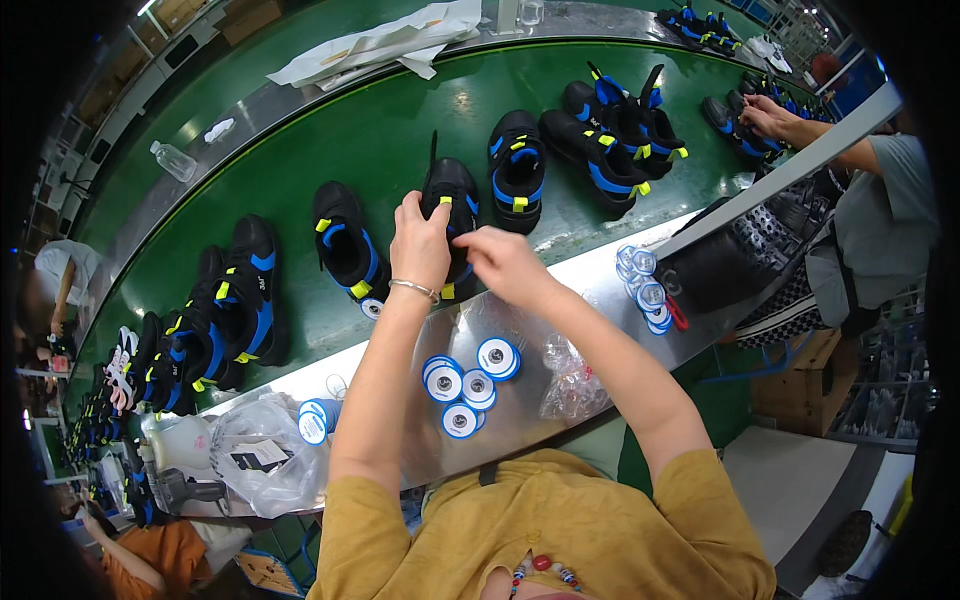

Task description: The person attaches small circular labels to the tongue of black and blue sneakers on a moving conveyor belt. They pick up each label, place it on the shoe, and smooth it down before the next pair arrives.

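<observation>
My left hand is closed on a black sneaker with blue panels and a yellow-green tab, its fingers over the upper near the opening. A dark strap stands up from the shoe's far end. At the shoe's right side, my right hand has its fingers drawn together; whatever they pinch is too small to make out. Another such sneaker stands to the left, with a round blue-rimmed disc near its heel. To the right is a further sneaker. Several white discs with blue rims lie on the metal edge before me.
More sneakers line the green belt on both sides. Disc stacks, a crumpled clear bag and a large plastic bag rest on the metal ledge. A hand tool lies left. A co-worker handles shoes at right.
</observation>
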`<state>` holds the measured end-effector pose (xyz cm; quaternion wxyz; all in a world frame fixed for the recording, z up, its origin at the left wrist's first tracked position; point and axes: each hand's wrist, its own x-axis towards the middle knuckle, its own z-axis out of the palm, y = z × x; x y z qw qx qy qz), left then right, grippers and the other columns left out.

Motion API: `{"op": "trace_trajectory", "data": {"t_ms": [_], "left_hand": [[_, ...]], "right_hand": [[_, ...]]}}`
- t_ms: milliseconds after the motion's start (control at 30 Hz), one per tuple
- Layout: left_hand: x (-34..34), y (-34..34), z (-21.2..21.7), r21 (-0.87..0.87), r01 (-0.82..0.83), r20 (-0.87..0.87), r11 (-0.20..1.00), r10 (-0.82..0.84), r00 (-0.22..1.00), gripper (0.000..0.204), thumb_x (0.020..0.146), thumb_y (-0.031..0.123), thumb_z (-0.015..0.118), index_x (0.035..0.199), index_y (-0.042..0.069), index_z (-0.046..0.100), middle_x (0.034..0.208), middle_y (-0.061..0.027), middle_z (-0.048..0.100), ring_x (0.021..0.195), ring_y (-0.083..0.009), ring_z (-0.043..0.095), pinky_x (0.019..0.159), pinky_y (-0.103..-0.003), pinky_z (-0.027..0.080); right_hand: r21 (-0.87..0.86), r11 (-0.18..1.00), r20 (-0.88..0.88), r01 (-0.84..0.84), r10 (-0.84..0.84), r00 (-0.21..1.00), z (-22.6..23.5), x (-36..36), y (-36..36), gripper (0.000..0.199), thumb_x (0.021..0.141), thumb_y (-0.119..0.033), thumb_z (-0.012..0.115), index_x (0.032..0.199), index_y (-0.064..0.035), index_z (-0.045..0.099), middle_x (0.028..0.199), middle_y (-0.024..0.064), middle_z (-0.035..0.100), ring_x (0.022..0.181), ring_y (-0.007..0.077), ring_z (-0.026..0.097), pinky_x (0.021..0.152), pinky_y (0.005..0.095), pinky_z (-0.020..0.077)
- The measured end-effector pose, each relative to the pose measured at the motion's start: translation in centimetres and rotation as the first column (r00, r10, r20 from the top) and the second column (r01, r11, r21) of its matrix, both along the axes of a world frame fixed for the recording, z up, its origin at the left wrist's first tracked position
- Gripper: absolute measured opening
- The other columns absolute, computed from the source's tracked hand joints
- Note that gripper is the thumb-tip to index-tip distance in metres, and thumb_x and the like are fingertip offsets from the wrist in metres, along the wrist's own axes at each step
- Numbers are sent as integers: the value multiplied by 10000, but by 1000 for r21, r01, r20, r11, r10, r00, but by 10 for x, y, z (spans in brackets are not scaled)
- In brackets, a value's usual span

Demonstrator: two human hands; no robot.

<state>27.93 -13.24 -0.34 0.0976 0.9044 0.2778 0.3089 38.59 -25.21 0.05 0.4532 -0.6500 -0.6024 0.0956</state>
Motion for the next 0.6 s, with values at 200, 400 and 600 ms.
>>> {"op": "trace_trajectory", "data": {"t_ms": [200, 400, 600], "left_hand": [[-11, -4, -15, 35, 14, 89, 999, -17, 996, 266, 760, -30, 600, 998, 51, 686, 1179, -179, 563, 1084, -352, 561, 807, -394, 541], [-31, -16, -23, 121, -18, 206, 992, -7, 978, 314, 735, -68, 628, 1013, 60, 697, 1164, -177, 569, 1073, -337, 573, 820, -374, 542], [-44, -17, -24, 99, -11, 340, 995, -24, 940, 335, 738, -187, 596, 1014, -16, 679, 1159, -176, 517, 1014, -302, 607, 837, -334, 578]], "right_hand": [[-286, 958, -729, 30, -238, 642, 19, 28, 11, 448, 897, -270, 650, 1201, 29, 515, 774, 62, 616, 595, 88, 580, 473, 218, 460], [-194, 980, -862, 55, -197, 467, 77, 14, 47, 483, 889, -303, 674, 1218, 11, 514, 741, 39, 572, 543, 58, 518, 432, 201, 403], [-119, 993, -770, 2, -93, 632, 50, 20, 54, 109, 884, -104, 638, 893, 5, 641, 701, 17, 567, 508, 31, 458, 420, 184, 307]]}}
